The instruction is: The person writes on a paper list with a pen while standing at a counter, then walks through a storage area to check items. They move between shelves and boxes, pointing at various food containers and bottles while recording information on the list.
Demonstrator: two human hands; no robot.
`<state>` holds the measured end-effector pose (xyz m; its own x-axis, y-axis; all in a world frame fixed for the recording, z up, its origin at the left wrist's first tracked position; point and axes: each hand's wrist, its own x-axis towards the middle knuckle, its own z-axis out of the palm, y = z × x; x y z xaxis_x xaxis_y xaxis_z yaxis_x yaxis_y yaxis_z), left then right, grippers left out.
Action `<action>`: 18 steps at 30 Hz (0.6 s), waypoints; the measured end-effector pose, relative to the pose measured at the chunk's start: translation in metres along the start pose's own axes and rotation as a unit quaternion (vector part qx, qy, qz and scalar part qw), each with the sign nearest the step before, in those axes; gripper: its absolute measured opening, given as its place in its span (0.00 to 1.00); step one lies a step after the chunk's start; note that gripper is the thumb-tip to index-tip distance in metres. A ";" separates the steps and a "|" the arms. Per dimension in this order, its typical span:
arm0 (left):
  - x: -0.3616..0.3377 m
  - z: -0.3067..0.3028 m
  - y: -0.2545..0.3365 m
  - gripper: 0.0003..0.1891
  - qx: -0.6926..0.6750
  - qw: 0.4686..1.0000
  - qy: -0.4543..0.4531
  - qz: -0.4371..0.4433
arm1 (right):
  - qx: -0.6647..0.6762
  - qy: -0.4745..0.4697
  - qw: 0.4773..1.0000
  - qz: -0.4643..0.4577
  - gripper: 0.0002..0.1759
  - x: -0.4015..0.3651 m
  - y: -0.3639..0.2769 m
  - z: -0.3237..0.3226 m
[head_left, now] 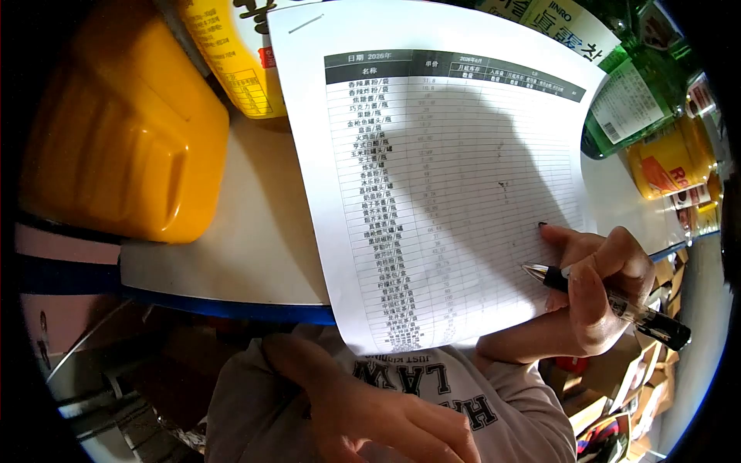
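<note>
My right hand (606,289) is closed around a black pen (552,278), its tip pointing left over a printed sheet (455,208). Fingers of this hand also touch the sheet's lower right edge. The stapled sheet carries a table of names and numbers, and a shadow falls across it. Below the sheet, in front of a light shirt (255,393) with dark letters, my left hand (394,420) is loosely bent with its fingers apart and nothing visible in it. The frame's bottom edge cuts off part of that hand.
A big orange-yellow container (147,131) stands at left on a white surface (255,262) with a blue edge. A yellow package (239,69) is beside it. Green bottles (625,100) and a yellow-labelled jar (671,166) are at upper right. Cardboard boxes (617,370) lie lower right.
</note>
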<state>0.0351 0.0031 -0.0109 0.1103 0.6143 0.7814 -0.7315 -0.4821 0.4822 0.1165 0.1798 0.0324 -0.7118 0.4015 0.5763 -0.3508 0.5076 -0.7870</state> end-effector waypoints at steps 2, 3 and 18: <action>0.000 -0.002 0.002 0.21 -0.008 1.000 0.001 -0.008 | 0.002 0.004 1.000 0.002 0.08 0.000 0.001 0.000; 0.001 -0.003 0.005 0.20 -0.015 1.000 0.003 -0.018 | 0.003 0.005 1.000 0.004 0.08 0.000 0.000 0.000; -0.002 -0.004 0.007 0.18 0.022 0.999 0.024 -0.009 | 0.009 0.012 1.000 0.010 0.07 0.000 0.001 0.001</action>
<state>0.0273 0.0010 -0.0100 0.0903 0.6517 0.7531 -0.6988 -0.4974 0.5141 0.1151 0.1795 0.0313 -0.7041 0.4302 0.5650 -0.3474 0.4852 -0.8024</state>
